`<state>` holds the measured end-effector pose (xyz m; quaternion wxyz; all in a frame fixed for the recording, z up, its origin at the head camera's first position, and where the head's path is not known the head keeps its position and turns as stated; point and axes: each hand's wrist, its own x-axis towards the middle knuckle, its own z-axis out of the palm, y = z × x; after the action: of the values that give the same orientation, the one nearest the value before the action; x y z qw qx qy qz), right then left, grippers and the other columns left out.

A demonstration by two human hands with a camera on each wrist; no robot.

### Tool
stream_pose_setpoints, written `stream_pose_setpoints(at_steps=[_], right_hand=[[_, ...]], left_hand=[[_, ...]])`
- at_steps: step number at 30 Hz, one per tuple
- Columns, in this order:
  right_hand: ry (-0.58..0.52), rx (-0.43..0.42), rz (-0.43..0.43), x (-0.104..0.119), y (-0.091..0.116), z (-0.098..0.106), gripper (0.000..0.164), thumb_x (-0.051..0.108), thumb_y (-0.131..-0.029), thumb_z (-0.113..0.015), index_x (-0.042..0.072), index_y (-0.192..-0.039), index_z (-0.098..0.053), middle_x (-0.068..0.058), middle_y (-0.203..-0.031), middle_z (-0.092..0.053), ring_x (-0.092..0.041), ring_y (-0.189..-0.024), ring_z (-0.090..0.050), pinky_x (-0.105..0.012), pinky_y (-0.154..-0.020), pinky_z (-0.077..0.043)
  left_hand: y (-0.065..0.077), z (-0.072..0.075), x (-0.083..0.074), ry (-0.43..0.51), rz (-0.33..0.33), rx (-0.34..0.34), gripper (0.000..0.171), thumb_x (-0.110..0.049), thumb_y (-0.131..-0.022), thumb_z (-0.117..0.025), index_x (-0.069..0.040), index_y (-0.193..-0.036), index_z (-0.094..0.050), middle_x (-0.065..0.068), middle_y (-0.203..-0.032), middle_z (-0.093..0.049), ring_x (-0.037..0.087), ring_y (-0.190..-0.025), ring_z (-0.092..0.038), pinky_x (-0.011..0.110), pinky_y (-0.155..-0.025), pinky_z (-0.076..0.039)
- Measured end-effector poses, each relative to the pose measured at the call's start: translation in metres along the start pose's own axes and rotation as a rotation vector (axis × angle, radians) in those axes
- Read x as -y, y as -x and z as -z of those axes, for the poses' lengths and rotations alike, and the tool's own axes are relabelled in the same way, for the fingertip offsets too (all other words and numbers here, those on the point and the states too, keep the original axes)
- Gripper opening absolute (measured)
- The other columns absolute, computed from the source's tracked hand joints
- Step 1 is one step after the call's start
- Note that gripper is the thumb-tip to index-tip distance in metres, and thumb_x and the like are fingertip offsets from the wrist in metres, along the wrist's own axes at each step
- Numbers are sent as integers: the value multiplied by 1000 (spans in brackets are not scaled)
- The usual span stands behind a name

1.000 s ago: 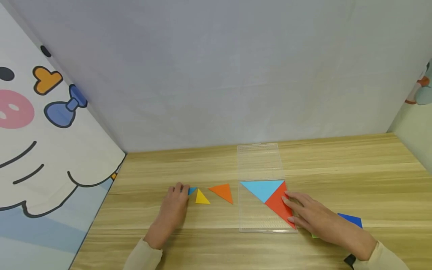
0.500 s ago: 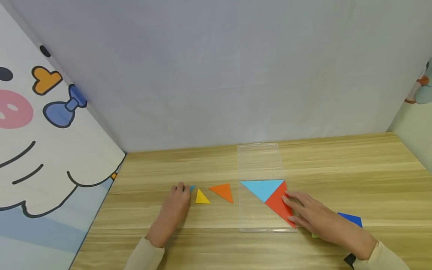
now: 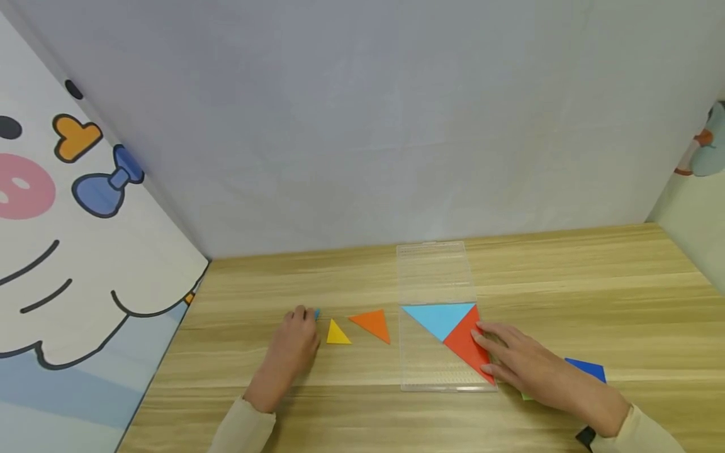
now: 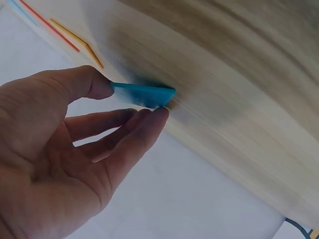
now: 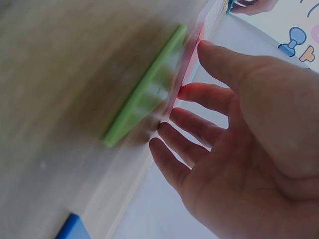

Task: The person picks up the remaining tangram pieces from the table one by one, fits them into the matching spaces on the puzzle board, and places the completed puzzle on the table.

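My left hand (image 3: 291, 343) pinches a small blue tangram piece (image 4: 144, 94) between thumb and fingertips, tilted up at the table surface in the left wrist view. From above, most of that piece is hidden behind the hand. A yellow triangle (image 3: 337, 335) and an orange triangle (image 3: 374, 324) lie flat just right of it. My right hand (image 3: 529, 365) rests its fingertips, loosely spread, on the right edge of a large red triangle (image 3: 468, 343). The red piece lies against a light blue triangle (image 3: 440, 319), both in one half of an opened clear plastic case (image 3: 436, 274).
A green tangram piece (image 5: 144, 87) lies on the table under the right hand. Beside the right wrist is a dark blue piece (image 3: 589, 368), and a black object (image 3: 585, 436) shows near the right sleeve. A pale wall (image 3: 396, 126) stands behind the wooden table (image 3: 255, 277).
The blue piece has turned in my left hand, so less of it shows past the fingers. The left hand has shifted slightly; the right hand stays on the red triangle.
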<state>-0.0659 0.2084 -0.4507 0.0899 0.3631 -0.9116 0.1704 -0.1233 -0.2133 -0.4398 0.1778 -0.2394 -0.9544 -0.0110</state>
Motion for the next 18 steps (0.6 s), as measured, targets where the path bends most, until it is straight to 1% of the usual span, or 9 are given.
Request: stream_pose_setpoints(at_steps=[3,6,12,16,18], right_hand=[[-4,-1,-3,1,0,0,51,24,-96,-74,-3,-138,-62,-15,-139,-55,-32,-123,-56,-51,-94,-54],[-7,2,-8,1,-1,-1,51,24,-95,-74,-3,-138,-62,-15,-139,-55,-32,-123,-56,-52,-94,-54],[-25,42,-44,3,1,-1,52,24,-96,-74,-2,-140,-61,-16,-142,-53,-34,-125,-54,-52,-95,-54],[-23,38,-39,2,0,0,52,24,-97,-73,-2,-140,-61,-16,-142,-53,-33,-125,-54,-51,-94,-54],[-17,30,-31,1,-1,0,52,25,-97,-73,-2,-139,-61,-16,-141,-53,-33,-124,-55,-51,-94,-54]], left_hand=[[1,1,1,11,5,12,24,3,-84,-75,13,-104,-66,23,-93,-65,35,-79,-65,41,-67,-60],[3,-2,3,9,10,6,28,2,-83,-76,11,-107,-67,23,-97,-67,36,-81,-66,42,-67,-60],[8,-7,2,16,21,-41,30,1,-83,-77,8,-111,-68,22,-99,-68,37,-80,-65,43,-61,-59],[9,-10,2,35,27,-78,30,3,-83,-75,8,-112,-68,21,-99,-68,36,-81,-65,43,-61,-59],[8,-10,3,47,34,-83,30,3,-85,-73,8,-114,-67,21,-100,-67,36,-83,-66,43,-62,-59]])
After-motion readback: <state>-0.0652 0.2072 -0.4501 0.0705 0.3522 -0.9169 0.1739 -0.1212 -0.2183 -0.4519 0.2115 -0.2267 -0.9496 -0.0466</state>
